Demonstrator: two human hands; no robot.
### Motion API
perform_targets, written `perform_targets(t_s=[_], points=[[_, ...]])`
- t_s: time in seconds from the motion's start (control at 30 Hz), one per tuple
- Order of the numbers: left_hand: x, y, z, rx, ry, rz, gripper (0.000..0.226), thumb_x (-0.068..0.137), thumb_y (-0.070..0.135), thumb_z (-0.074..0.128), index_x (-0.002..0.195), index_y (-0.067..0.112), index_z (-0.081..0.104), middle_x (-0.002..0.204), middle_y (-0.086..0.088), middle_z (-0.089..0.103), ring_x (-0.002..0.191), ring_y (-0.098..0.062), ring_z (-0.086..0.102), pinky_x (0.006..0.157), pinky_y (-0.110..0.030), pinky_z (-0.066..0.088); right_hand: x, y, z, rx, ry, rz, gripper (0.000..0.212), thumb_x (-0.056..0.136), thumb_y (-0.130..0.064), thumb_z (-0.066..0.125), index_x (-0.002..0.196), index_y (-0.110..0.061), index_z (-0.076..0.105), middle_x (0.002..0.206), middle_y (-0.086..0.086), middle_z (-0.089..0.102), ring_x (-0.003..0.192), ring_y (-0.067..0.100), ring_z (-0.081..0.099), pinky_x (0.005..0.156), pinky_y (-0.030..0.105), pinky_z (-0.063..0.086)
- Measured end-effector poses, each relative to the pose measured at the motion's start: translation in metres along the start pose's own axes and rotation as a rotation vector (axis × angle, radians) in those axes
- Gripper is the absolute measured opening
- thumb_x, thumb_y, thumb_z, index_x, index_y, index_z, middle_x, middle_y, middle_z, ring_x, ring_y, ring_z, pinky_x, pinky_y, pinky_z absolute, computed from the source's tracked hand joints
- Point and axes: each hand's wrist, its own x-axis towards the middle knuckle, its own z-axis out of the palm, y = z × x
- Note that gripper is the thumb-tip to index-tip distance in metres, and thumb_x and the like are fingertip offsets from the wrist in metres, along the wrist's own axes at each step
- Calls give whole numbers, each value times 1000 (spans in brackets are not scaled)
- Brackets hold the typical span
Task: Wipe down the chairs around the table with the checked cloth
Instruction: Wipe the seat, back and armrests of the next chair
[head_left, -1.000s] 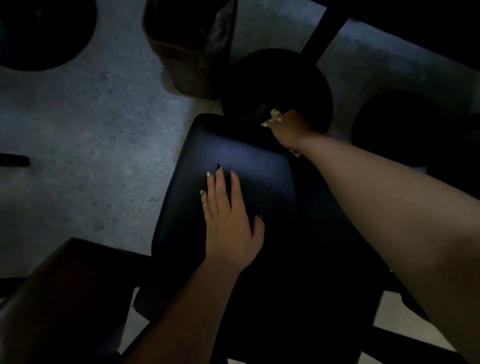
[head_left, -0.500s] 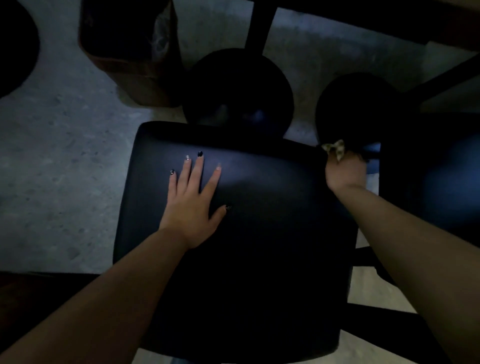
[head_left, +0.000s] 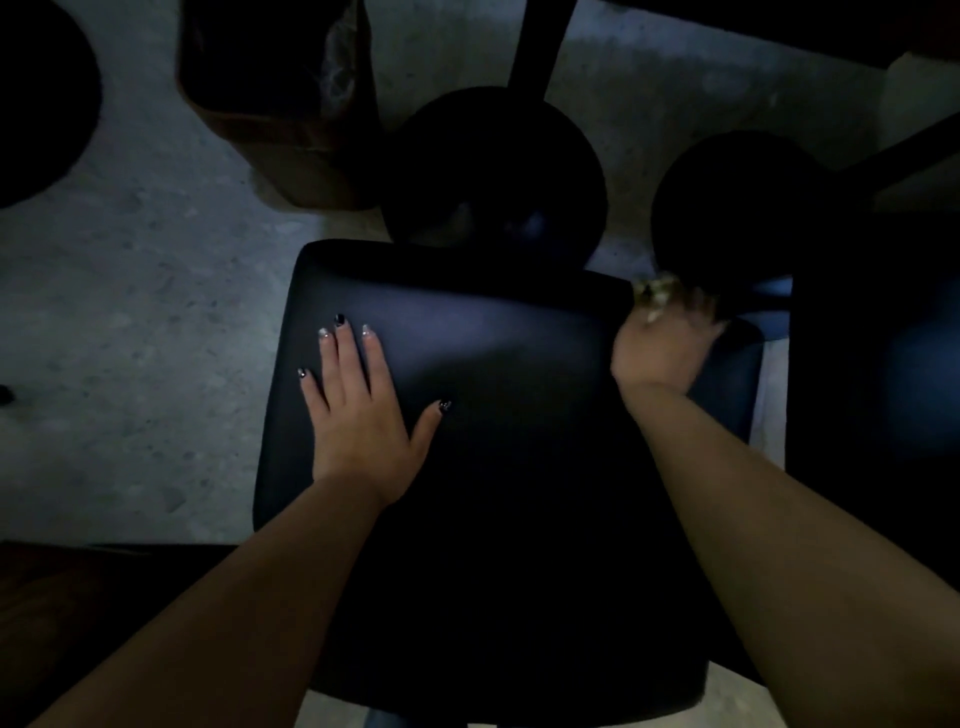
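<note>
Dim light; much of the scene is near black. A dark padded chair seat (head_left: 498, 415) fills the centre of the head view.

Left hand (head_left: 363, 410): flat on the seat at about 9 o'clock from seat centre, fingers straight and slightly spread, palm down. Its grip is open; it holds nothing and appears to steady the chair.

Right hand (head_left: 662, 348): at the seat's far right corner, about 2 o'clock from seat centre. Its fingers are curled round the bunched checked cloth (head_left: 655, 296), a pale scrap of which pokes out beyond the knuckles. The hand is motion-blurred. The cloth touches or sits just over the seat's edge; exact contact cannot be told.

Surroundings: two round black table bases (head_left: 493, 171) and (head_left: 737, 202) on the grey concrete floor (head_left: 130, 291) at 12 and 1 o'clock. A brown bin (head_left: 280, 104) with a liner stands at 11 o'clock. A second dark chair seat (head_left: 883, 338) sits at 3 o'clock, just beside the first.

Judgement: the step in hand is wiping this seat, currently its far right corner and edge. The next move probably calls for drawing the cloth along the remaining edge or across the top while the left hand braces, then lifting the left hand so its patch gets wiped. The neighbouring seat at 3 o'clock would follow.
</note>
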Motion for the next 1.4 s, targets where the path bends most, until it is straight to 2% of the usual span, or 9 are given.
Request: perform_targets(t_s=[0.23, 0.4, 0.57, 0.67, 0.73, 0.83, 0.97, 1.13, 1.4], points=[[34, 1, -39, 124, -362, -26, 120, 78, 78, 45, 147, 13, -28, 155, -6, -35, 145, -33, -23, 117, -56, 3, -51, -128, 3, 201, -133, -479, 53, 89, -29, 42, 140, -14, 45, 143, 10, 44, 141, 29, 26, 115, 42, 14], [55, -24, -78, 476, -572, 146, 117, 83, 59, 59, 145, 22, -34, 154, -4, -37, 145, -31, -24, 117, -56, 0, -45, -117, 0, 111, -191, -702, 55, 95, -25, 40, 148, -14, 31, 152, 6, 34, 145, 27, 17, 117, 37, 9], [77, -52, -110, 769, -594, 464, 103, 93, 54, 47, 143, 18, -36, 154, -8, -37, 148, -31, -16, 118, -50, 2, -29, -72, -7, 41, -163, -547, 56, 95, -24, 37, 149, -12, 28, 154, 9, 30, 144, 28, 19, 118, 41, 11], [84, -77, -120, 521, -479, 461, 98, 93, 42, 53, 151, 13, -20, 160, -7, -21, 150, -25, 4, 119, -41, 12, -38, -91, -6, 69, -161, -382, 57, 94, -26, 40, 148, -9, 30, 151, 14, 32, 144, 31, 18, 118, 45, 9], [86, -91, -115, 144, -394, 288, 91, 93, 28, 58, 154, 12, -7, 163, -6, -10, 148, -27, 17, 116, -36, 22, -48, -119, -5, 82, -154, -386, 54, 93, -25, 40, 144, -10, 35, 148, 14, 36, 143, 31, 20, 116, 45, 13], [86, -100, -94, -448, -347, -54, 73, 96, 9, 53, 155, 12, 10, 161, -7, 19, 142, -25, 34, 112, -34, 32, -74, -168, 1, 148, -153, -650, 53, 90, -25, 35, 142, -11, 41, 147, 12, 40, 142, 31, 25, 116, 43, 13], [92, -102, -85, -913, -388, -361, 62, 97, -8, 40, 153, 10, 20, 144, -14, 48, 127, -31, 51, 84, -29, 44, -107, -213, 11, 144, -231, -938, 63, 90, -26, 45, 149, -12, 27, 156, 8, 24, 146, 31, 9, 117, 39, -3], [86, -98, -95, -926, -480, -370, 53, 89, -11, 38, 128, 18, 60, 124, 3, 65, 117, -16, 57, 92, -35, 45, -74, -224, 10, 60, -362, -1228, 62, 93, -25, 46, 150, -16, 24, 158, 6, 20, 147, 26, 7, 118, 35, 0], [80, -99, -100, -1021, -508, -412, 30, 102, 10, 38, 103, 29, 61, 104, 7, 66, 97, -13, 61, 90, -36, 48, -90, -216, 8, 94, -290, -1134, 61, 93, -24, 44, 149, -11, 26, 156, 10, 25, 147, 30, 9, 117, 37, -1]])
